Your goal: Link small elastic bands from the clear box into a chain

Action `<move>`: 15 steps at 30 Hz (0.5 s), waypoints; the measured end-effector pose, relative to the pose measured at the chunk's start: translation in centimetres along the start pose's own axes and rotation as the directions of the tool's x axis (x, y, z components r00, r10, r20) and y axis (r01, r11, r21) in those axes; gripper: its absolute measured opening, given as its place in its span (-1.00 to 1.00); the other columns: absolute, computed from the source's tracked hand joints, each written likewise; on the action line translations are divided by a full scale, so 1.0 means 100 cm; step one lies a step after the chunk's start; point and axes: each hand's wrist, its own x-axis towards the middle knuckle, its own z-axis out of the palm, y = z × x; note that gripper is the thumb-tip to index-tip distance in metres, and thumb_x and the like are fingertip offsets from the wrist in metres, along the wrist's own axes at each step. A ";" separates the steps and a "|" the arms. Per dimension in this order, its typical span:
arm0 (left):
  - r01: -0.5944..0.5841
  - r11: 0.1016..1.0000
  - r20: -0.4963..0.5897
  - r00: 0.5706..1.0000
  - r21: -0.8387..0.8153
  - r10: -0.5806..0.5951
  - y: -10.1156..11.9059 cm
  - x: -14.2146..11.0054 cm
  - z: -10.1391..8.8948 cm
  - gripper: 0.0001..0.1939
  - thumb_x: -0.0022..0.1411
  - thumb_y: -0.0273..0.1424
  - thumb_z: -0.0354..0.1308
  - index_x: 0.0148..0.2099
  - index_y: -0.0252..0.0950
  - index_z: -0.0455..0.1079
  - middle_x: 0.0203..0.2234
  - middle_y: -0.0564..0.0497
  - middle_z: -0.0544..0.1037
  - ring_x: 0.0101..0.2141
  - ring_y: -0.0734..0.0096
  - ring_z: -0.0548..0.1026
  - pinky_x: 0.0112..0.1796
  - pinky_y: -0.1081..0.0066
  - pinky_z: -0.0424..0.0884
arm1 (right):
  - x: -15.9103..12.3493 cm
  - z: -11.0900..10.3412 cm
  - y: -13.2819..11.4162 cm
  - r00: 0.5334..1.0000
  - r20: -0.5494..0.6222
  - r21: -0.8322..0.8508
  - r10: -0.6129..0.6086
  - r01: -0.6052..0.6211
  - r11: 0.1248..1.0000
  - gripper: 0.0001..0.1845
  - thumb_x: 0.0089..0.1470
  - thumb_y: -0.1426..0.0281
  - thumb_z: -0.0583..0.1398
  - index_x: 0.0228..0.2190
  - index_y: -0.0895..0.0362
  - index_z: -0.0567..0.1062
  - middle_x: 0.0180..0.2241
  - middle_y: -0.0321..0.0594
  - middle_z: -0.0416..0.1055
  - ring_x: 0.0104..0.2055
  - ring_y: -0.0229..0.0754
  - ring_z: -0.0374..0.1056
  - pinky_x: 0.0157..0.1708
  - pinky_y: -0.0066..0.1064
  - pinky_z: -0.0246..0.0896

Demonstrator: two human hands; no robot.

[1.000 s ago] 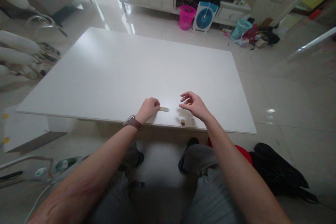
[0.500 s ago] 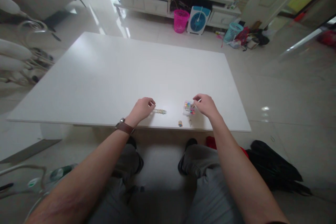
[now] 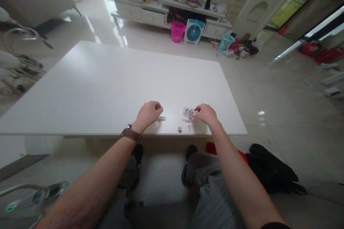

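My left hand point(image 3: 149, 113) hovered low over the near part of the white bench point(image 3: 150, 78), just at ten o'clock of the row of small rings point(image 3: 162, 118); its fingertips were bunched, but I couldn't tell whether that grip was open or closed, or touching the rings. My right hand point(image 3: 206, 112) was at three o'clock of the clear case of colourful pieces point(image 3: 188, 113), fingertips at its edge, that grip's state also too small to read. The case sat at three o'clock of the rings. At its seven o'clock, near the bench edge, lay a yellow-and-blue figure point(image 3: 180, 129); at six, a small metallic piece point(image 3: 189, 128).
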 end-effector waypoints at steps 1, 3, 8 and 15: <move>0.000 1.000 0.006 1.000 0.000 0.000 0.000 -0.001 0.001 -0.80 0.18 -0.36 0.12 -0.31 -0.23 0.58 -0.33 -0.07 0.67 -0.28 0.22 0.59 -0.20 0.33 0.43 | 0.001 0.002 0.000 1.000 0.010 -0.002 0.004 -0.004 1.000 -0.73 0.13 0.41 0.22 -0.17 0.04 0.68 -0.11 -0.12 0.58 -0.08 -0.06 0.46 -0.17 -0.37 0.29; -0.004 1.000 0.020 1.000 0.003 0.004 -0.001 -0.001 0.002 -0.80 0.18 -0.35 0.11 -0.32 -0.23 0.57 -0.33 -0.06 0.67 -0.28 0.24 0.59 -0.22 0.34 0.43 | 0.004 0.005 -0.001 1.000 0.020 -0.004 0.011 -0.011 1.000 -0.75 0.15 0.34 0.23 -0.17 0.04 0.69 -0.14 -0.10 0.59 -0.11 -0.07 0.47 -0.20 -0.38 0.29; 0.012 1.000 0.030 0.999 0.011 -0.012 -0.008 0.004 0.006 -0.80 0.17 -0.33 0.11 -0.32 -0.22 0.57 -0.34 -0.05 0.67 -0.28 0.23 0.58 -0.22 0.35 0.42 | 0.012 0.012 -0.002 1.000 0.027 0.008 0.009 -0.009 1.000 -0.75 0.17 0.30 0.24 -0.18 0.00 0.69 -0.12 -0.09 0.58 -0.11 -0.04 0.49 -0.20 -0.34 0.30; -0.013 1.000 0.083 0.996 -0.022 0.014 -0.005 0.016 0.012 -0.79 0.19 -0.34 0.10 -0.30 -0.23 0.57 -0.33 -0.05 0.66 -0.30 0.25 0.58 -0.23 0.34 0.42 | 0.021 0.014 -0.010 0.993 0.095 -0.051 0.067 -0.062 0.997 -0.78 0.11 0.34 0.27 -0.21 0.02 0.70 -0.14 -0.07 0.60 -0.12 -0.02 0.52 -0.20 -0.35 0.32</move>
